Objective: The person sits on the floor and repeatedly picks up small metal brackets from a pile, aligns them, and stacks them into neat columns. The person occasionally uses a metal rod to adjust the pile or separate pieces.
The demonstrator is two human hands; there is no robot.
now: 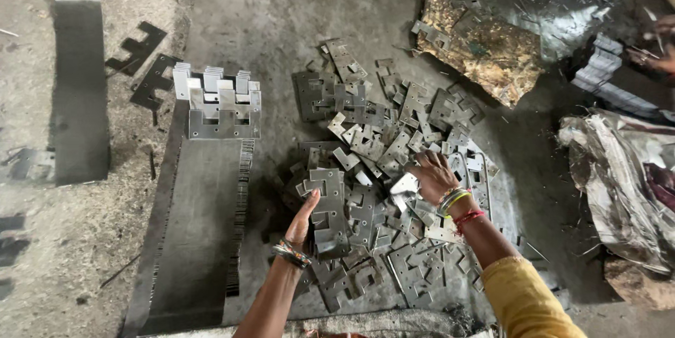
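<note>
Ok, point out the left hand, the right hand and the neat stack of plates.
left hand (304,220), head view, on the palm edge against the held plates.
right hand (432,173), head view, on the back of the hand.
neat stack of plates (221,109), head view, on the front plate's face.

Nothing here is showing as a package, label, sign or screen; only metal scrap is lying on the floor.

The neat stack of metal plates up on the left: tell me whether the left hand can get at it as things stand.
Probably yes. The left hand already holds a bundle of plates, but only bare floor lies between it and the neat stack, which stands apart from the loose pile. Nothing covers the stack.
</note>
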